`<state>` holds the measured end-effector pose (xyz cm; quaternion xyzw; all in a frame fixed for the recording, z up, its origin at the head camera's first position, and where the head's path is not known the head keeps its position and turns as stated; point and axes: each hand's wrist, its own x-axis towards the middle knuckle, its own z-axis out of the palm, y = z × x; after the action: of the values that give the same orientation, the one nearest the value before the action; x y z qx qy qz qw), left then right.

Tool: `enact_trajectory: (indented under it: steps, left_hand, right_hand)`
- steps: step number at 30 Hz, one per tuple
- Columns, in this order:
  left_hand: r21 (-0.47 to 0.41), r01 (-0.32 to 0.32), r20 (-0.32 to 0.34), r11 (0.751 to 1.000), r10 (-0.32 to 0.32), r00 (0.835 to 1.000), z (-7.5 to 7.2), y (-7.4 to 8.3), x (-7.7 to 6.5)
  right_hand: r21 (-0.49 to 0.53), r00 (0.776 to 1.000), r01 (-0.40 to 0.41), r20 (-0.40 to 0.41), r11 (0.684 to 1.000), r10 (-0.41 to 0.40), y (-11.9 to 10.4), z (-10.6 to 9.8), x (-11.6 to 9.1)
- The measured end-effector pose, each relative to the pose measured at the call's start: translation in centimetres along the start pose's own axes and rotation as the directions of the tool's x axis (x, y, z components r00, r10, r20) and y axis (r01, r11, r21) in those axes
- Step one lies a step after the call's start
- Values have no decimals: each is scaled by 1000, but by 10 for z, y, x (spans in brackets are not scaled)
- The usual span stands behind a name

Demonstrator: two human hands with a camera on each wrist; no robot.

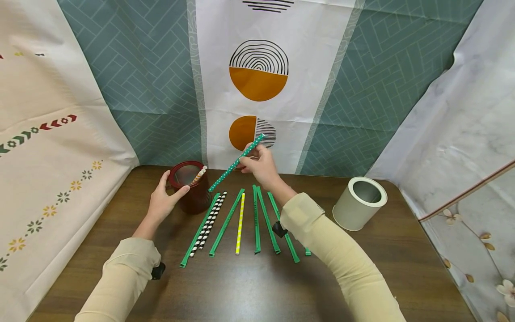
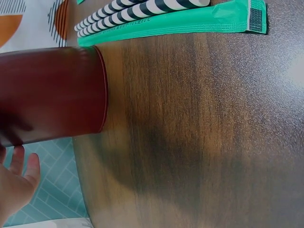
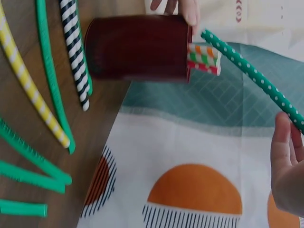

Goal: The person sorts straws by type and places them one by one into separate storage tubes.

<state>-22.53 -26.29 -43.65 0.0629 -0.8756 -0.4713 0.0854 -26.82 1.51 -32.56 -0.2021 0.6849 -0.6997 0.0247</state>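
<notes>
My right hand (image 1: pixel 263 167) pinches a green paper straw with white dots (image 1: pixel 231 168), held slantwise in the air. Its lower end is near the dark red cup (image 1: pixel 196 199), and in the right wrist view the straw's end (image 3: pixel 223 47) is beside the cup's mouth. At the back left of the table, my left hand (image 1: pixel 164 199) holds the cup by its rim, thumb on the near side. Several patterned straws (image 3: pixel 204 58) stick out of the cup, with orange, green and red markings.
Two black-and-white striped straws (image 1: pixel 208 223), a yellow straw (image 1: pixel 240 223) and several green wrapped straws (image 1: pixel 227 222) lie in a rough row on the wooden table (image 1: pixel 209 295). A pale, open-topped can (image 1: pixel 356 208) stands at the right. Cloth (image 1: pixel 161 89) hangs behind the table.
</notes>
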Motion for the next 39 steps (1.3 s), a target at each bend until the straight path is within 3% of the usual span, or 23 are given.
enact_trajectory:
  steps: [9, 19, 31, 39]
  left_hand:
    - [-6, -6, 3, 1000, 6, 1000, 0, 2, -2]
    - [-5, -3, 4, 1000, 3, 1000, 1, 1, -1]
    - [-12, 7, 3, 1000, -7, 1000, 0, 2, -2]
    - [-24, 12, 10, 1000, -12, 1000, 0, 2, -2]
  right_hand:
    - [8, 994, 74, -76, 997, -73, 11, 28, 2]
    - [-121, 990, 57, -123, 991, -72, 31, 51, 4]
    - [-283, 995, 15, -95, 959, -43, 41, 61, 11]
    - [-354, 1000, -7, -18, 935, 1, 45, 67, 13]
